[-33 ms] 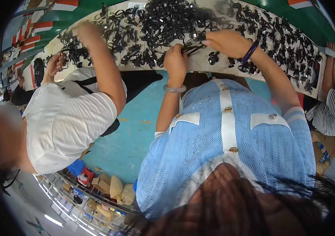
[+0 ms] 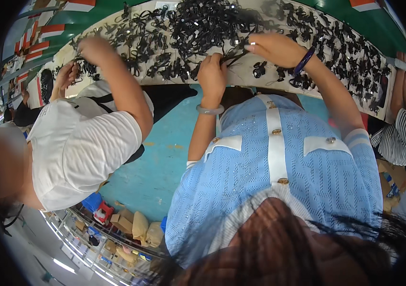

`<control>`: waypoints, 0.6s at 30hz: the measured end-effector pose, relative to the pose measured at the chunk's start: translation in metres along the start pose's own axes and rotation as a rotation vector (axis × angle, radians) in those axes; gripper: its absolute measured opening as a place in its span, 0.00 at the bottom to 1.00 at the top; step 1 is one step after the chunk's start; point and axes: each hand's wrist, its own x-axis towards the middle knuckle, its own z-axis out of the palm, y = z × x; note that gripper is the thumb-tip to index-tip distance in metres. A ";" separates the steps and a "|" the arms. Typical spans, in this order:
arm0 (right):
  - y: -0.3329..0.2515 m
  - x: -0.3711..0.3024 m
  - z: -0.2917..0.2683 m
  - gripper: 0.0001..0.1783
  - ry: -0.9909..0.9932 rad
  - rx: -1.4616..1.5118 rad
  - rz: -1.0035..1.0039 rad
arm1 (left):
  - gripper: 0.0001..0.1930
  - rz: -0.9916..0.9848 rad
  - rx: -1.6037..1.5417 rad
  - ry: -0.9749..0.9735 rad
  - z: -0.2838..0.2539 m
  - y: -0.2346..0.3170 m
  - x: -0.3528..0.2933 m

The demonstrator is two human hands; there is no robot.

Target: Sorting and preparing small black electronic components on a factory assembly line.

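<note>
Black cable (image 2: 233,59) loops run between my two hands at the near edge of the work table. My left hand (image 2: 211,76), with a pale bangle at its wrist, is closed on one end of the loops. Opposite it, my right hand (image 2: 279,50), wearing a dark purple bangle, pinches the other end. A small bright metal plug shows at its fingertips. Exactly how the fingers grip the cable is partly hidden. Just beyond my hands rises a big heap of black cables (image 2: 203,28). One small coiled cable (image 2: 258,70) lies below my right hand.
Bundled cables (image 2: 350,62) cover the white table (image 2: 272,82) to the right, with more at left. A co-worker in a white shirt (image 2: 83,152) handles cables close on my left. Another person's striped sleeve (image 2: 398,140) is at far right. Cartons and sacks (image 2: 141,226) stand behind.
My right hand has shifted slightly and a bright plug now shows at its fingertips. My left hand stays nearly in place. The co-worker's raised hand has moved left.
</note>
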 end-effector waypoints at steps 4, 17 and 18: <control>0.031 0.020 0.007 0.18 0.209 0.384 -0.017 | 0.09 0.038 -0.338 -0.107 -0.034 0.028 -0.008; 0.014 -0.020 0.045 0.09 0.210 0.435 -0.026 | 0.06 -0.215 -1.225 -0.752 -0.054 0.042 0.001; 0.020 -0.021 0.059 0.09 0.210 0.423 -0.014 | 0.06 -0.298 -1.298 -0.576 -0.049 0.047 0.001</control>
